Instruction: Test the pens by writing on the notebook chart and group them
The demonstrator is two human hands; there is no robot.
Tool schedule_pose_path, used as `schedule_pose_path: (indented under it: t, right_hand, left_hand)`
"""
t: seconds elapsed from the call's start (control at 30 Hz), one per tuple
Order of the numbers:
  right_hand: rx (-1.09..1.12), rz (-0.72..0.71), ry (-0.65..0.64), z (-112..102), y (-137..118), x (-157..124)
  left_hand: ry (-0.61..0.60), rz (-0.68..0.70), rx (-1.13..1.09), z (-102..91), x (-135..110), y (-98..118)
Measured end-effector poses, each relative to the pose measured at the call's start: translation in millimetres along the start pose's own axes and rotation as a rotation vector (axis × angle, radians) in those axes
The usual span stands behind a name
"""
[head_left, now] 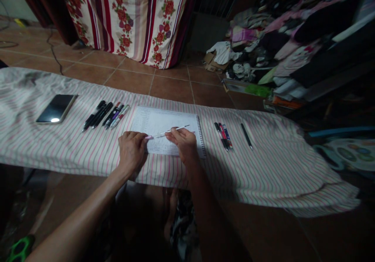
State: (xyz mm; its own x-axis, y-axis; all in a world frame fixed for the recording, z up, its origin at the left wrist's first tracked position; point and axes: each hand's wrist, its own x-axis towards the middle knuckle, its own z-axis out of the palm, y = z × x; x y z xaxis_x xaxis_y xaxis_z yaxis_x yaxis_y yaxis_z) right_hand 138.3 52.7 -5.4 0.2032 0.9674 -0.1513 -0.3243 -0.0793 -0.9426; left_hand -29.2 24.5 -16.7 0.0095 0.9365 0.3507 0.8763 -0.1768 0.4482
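My left hand (131, 146) rests at the near left edge of a spiral notebook (172, 117), its fingers closed on a small pinkish pen part (149, 137). Over the page, my right hand (184, 140) pinches a slim white pen (161, 134), whose thin dark end points up to the right. The pen's other end lies close to the pinkish part; whether they touch I cannot tell. Faint writing covers much of the open page. The spiral binding runs along the notebook's right side.
A striped cloth (269, 168) covers the long table. Left of the notebook lie several pens and markers (102, 115) and a phone (56, 108). To the right are a few pens (223, 137) and a single black pen (246, 136). Piled clothes (281, 47) stand beyond.
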Motion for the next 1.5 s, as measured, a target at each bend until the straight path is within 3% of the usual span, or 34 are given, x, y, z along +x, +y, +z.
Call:
schedule_pose_path:
  t: [0.4, 1.5]
  right_hand:
    - [-0.029, 0.012, 0.024, 0.7, 0.6, 1.6]
    - [-0.074, 0.053, -0.057, 6.9, -3.6, -5.3]
  left_hand:
    - [-0.003, 0.005, -0.016, 2.5, -2.4, 3.4]
    - [-0.039, 0.021, -0.055, -1.9, -5.2, 16.6]
